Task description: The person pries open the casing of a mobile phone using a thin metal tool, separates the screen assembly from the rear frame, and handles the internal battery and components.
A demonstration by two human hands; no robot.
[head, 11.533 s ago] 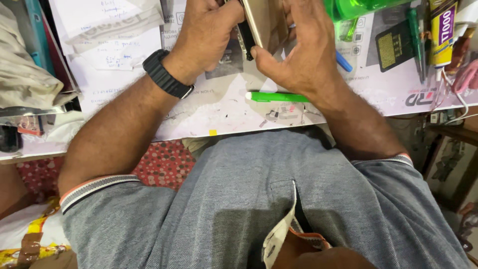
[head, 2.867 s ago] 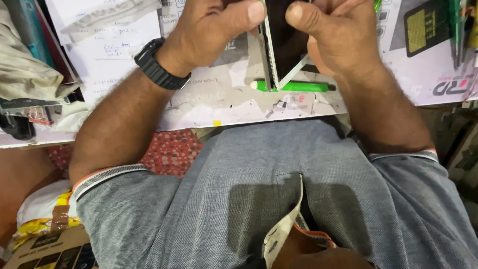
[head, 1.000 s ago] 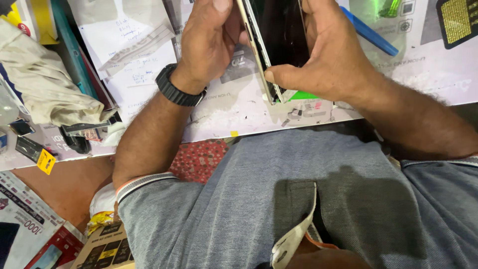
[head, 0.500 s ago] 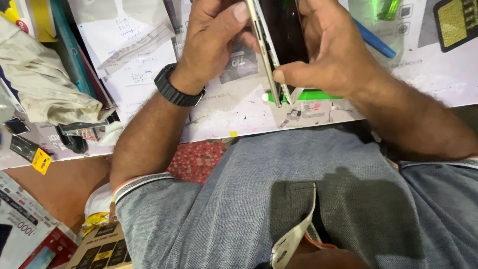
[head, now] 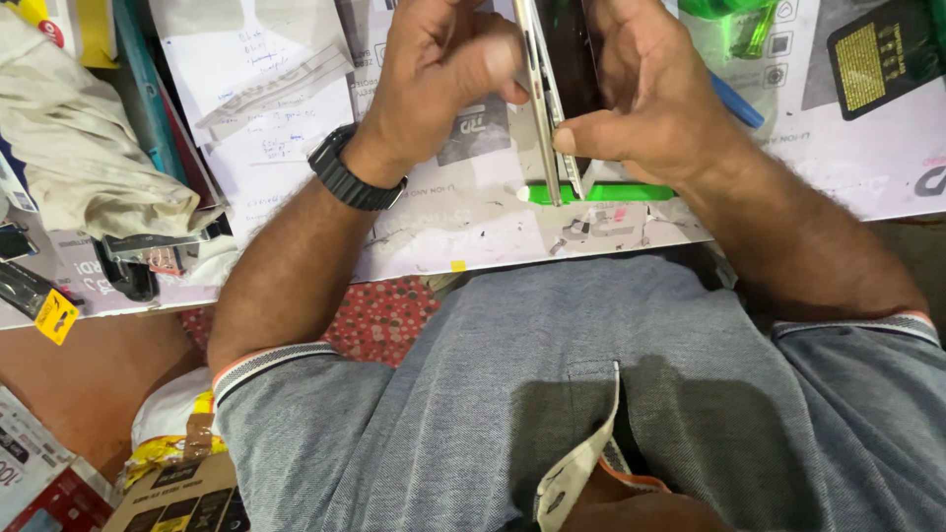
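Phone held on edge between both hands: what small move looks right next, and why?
Probably widen the split gently: the phone shows two thin layers parted at the lower end, the right hand thumb pressing there, the left hand bracing the other side.

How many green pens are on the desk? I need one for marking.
1 that is clear: a green pen lying on the desk under the right hand. Green items at the top edge are cut off.
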